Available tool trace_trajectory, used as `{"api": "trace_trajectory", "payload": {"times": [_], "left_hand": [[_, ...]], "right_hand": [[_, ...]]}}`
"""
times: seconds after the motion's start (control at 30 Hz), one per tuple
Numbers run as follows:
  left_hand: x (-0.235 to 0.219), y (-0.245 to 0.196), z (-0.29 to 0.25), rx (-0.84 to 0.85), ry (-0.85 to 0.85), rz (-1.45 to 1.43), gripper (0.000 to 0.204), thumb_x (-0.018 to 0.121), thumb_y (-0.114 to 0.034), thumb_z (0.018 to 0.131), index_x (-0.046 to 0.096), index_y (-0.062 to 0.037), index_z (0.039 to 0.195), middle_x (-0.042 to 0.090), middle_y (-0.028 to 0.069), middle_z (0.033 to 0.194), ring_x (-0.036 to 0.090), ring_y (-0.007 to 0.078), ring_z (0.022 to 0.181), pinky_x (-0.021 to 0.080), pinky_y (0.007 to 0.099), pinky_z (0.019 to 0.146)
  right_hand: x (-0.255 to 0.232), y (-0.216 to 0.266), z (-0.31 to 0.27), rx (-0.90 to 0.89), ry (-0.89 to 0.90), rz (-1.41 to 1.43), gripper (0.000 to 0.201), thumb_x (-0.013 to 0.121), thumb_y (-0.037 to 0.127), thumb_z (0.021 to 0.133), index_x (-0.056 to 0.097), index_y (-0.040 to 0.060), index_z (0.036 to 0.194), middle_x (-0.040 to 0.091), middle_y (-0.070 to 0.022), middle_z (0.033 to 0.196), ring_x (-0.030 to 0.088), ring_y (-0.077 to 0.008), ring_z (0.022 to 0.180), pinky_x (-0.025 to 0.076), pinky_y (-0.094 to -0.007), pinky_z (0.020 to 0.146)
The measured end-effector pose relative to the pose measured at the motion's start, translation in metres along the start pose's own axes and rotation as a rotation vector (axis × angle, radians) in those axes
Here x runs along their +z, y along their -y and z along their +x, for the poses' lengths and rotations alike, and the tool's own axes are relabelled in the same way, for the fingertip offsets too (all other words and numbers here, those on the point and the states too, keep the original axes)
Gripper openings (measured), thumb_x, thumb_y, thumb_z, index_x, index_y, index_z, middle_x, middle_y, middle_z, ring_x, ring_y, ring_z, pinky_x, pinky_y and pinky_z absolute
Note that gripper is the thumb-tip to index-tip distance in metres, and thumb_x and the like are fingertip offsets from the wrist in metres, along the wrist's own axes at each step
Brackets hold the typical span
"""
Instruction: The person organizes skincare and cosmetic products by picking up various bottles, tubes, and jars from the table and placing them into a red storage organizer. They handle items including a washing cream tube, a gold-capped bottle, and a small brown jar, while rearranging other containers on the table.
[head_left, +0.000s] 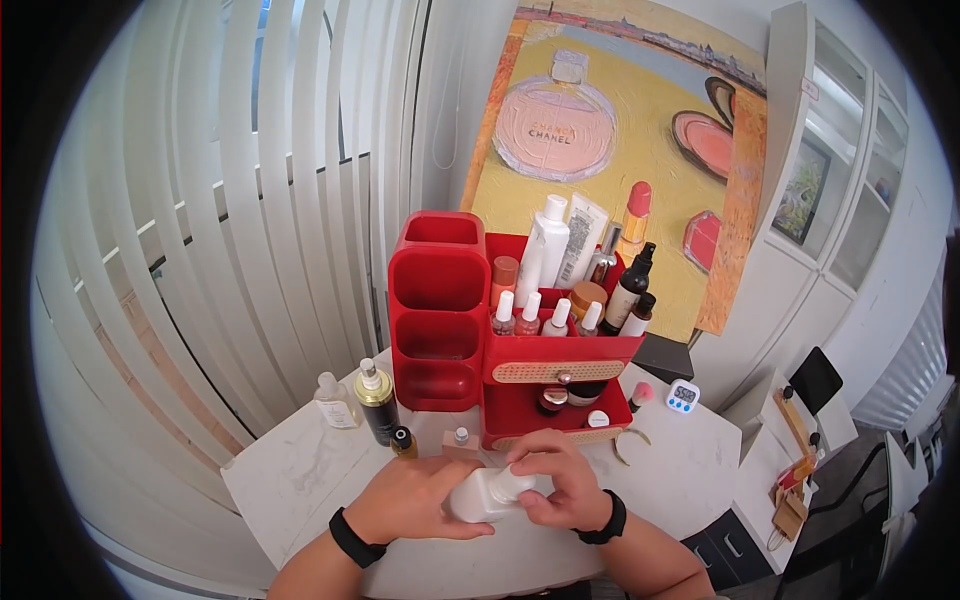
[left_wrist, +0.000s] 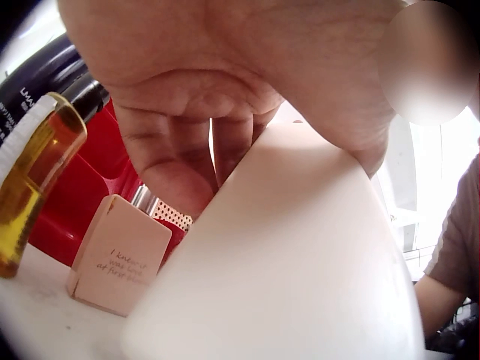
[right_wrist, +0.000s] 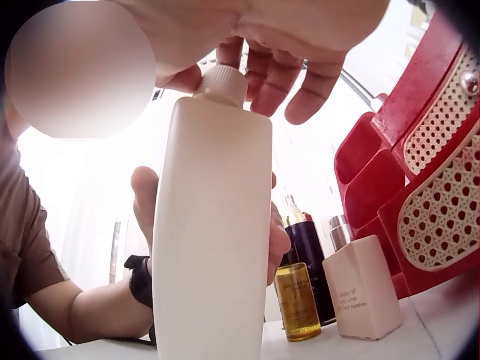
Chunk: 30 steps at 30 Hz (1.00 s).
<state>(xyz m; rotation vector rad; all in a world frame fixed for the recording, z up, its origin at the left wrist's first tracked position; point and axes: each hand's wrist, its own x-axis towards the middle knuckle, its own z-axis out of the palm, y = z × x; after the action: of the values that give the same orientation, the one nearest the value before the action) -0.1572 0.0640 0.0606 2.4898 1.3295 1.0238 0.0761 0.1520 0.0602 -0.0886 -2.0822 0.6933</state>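
A white plastic bottle (head_left: 471, 502) lies tilted between my two hands, low over the front of the table. My left hand (head_left: 408, 500) grips its body, thumb on one side and fingers on the other. At the other end, my right hand (head_left: 566, 482) pinches the ribbed white cap (right_wrist: 225, 85) with thumb and fingers. The cap sits on the bottle's neck in the right wrist view. Just beyond the hands stand a pink flat bottle (right_wrist: 361, 289) with a silver neck and a small bottle of amber liquid (right_wrist: 297, 304).
A red organizer (head_left: 438, 300) stands behind the hands, its upper tray full of bottles and its lower drawer (head_left: 530, 432) pulled out. A dark bottle (head_left: 376, 405) and a clear bottle (head_left: 336, 405) stand at left. At right are a pink brush (head_left: 642, 393) and a digital timer (head_left: 683, 397).
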Motion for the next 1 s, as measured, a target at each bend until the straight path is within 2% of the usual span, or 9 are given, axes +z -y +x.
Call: {"api": "trace_trajectory", "payload": {"times": [0.1, 0.2, 0.3, 0.4, 0.47, 0.6, 0.67, 0.77, 1.0], "left_hand": [[-0.001, -0.001, 0.0, 0.001, -0.004, 0.011, 0.071, 0.084, -0.056, 0.073, 0.064, -0.0035, 0.116, 0.071, 0.0113, 0.085, 0.071, 0.0296, 0.07, 0.056, 0.0361, 0.062], [0.0, 0.001, 0.0, 0.003, -0.004, 0.016, 0.071, 0.085, -0.056, 0.073, 0.064, -0.0035, 0.116, 0.071, 0.0114, 0.086, 0.071, 0.0296, 0.071, 0.056, 0.0363, 0.063], [0.0, 0.001, 0.0, 0.015, -0.014, 0.003, 0.071, 0.085, -0.055, 0.072, 0.064, -0.0037, 0.116, 0.072, 0.0115, 0.087, 0.071, 0.0298, 0.071, 0.056, 0.0365, 0.063], [-0.001, 0.0, 0.0, 0.012, -0.008, 0.003, 0.07, 0.086, -0.054, 0.072, 0.064, -0.0041, 0.115, 0.072, 0.0115, 0.087, 0.071, 0.03, 0.071, 0.056, 0.0365, 0.063], [-0.002, -0.002, 0.0, 0.006, 0.006, 0.008, 0.069, 0.086, -0.054, 0.072, 0.064, -0.0043, 0.115, 0.072, 0.0116, 0.088, 0.071, 0.0302, 0.072, 0.056, 0.0365, 0.063], [-0.002, 0.0, 0.001, -0.003, -0.01, 0.001, 0.069, 0.086, -0.053, 0.072, 0.063, -0.004, 0.116, 0.072, 0.0131, 0.093, 0.071, 0.0316, 0.075, 0.057, 0.0372, 0.065], [-0.001, 0.0, 0.0, -0.013, -0.003, -0.011, 0.07, 0.086, -0.053, 0.072, 0.063, -0.0038, 0.116, 0.072, 0.0136, 0.095, 0.071, 0.0322, 0.077, 0.057, 0.0375, 0.066], [-0.002, -0.001, 0.001, -0.056, -0.017, -0.028, 0.069, 0.09, -0.046, 0.067, 0.064, -0.0052, 0.116, 0.071, 0.0118, 0.088, 0.07, 0.0333, 0.076, 0.055, 0.0381, 0.067], [-0.002, -0.001, 0.001, -0.049, 0.005, -0.038, 0.066, 0.086, -0.05, 0.071, 0.062, -0.0065, 0.115, 0.071, 0.014, 0.092, 0.07, 0.034, 0.077, 0.057, 0.0389, 0.068]], "right_hand": [[0.0, -0.005, -0.003, -0.039, 0.024, -0.058, 0.047, 0.083, 0.008, 0.076, 0.062, 0.0085, 0.119, 0.06, -0.0146, 0.115, 0.061, -0.0306, 0.103, 0.052, -0.0395, 0.088], [0.002, -0.003, -0.004, 0.03, 0.011, -0.052, 0.046, 0.082, 0.009, 0.077, 0.062, 0.0085, 0.119, 0.06, -0.0143, 0.116, 0.061, -0.0304, 0.103, 0.052, -0.0394, 0.088], [0.005, -0.002, -0.003, 0.058, -0.057, 0.063, 0.043, 0.08, 0.015, 0.084, 0.061, 0.0099, 0.121, 0.057, -0.0128, 0.114, 0.059, -0.0253, 0.101, 0.048, -0.0371, 0.09], [0.001, -0.002, 0.0, 0.01, 0.022, 0.046, 0.044, 0.081, 0.014, 0.083, 0.06, 0.01, 0.122, 0.057, -0.0132, 0.114, 0.059, -0.0253, 0.101, 0.048, -0.0372, 0.09], [0.0, -0.003, 0.0, -0.014, 0.025, -0.006, 0.048, 0.083, 0.008, 0.078, 0.061, 0.0079, 0.121, 0.059, -0.0154, 0.118, 0.061, -0.0302, 0.102, 0.051, -0.0391, 0.088], [0.002, -0.002, -0.003, 0.077, 0.048, -0.021, 0.048, 0.08, 0.007, 0.079, 0.059, 0.008, 0.122, 0.059, -0.0163, 0.12, 0.061, -0.031, 0.103, 0.051, -0.0387, 0.091], [0.005, -0.005, -0.004, 0.042, 0.004, 0.028, 0.047, 0.078, 0.008, 0.082, 0.057, 0.0084, 0.125, 0.059, -0.0164, 0.119, 0.061, -0.0312, 0.103, 0.05, -0.0381, 0.091], [0.003, -0.008, -0.004, -0.008, -0.005, 0.067, 0.046, 0.074, 0.007, 0.085, 0.055, 0.0084, 0.127, 0.059, -0.0171, 0.12, 0.061, -0.031, 0.105, 0.05, -0.0384, 0.092], [0.006, -0.013, -0.009, 0.017, -0.17, 0.286, 0.043, 0.063, 0.005, 0.091, 0.047, 0.0039, 0.13, 0.052, -0.0202, 0.124, 0.056, -0.0255, 0.108, 0.047, -0.0382, 0.096]]}}
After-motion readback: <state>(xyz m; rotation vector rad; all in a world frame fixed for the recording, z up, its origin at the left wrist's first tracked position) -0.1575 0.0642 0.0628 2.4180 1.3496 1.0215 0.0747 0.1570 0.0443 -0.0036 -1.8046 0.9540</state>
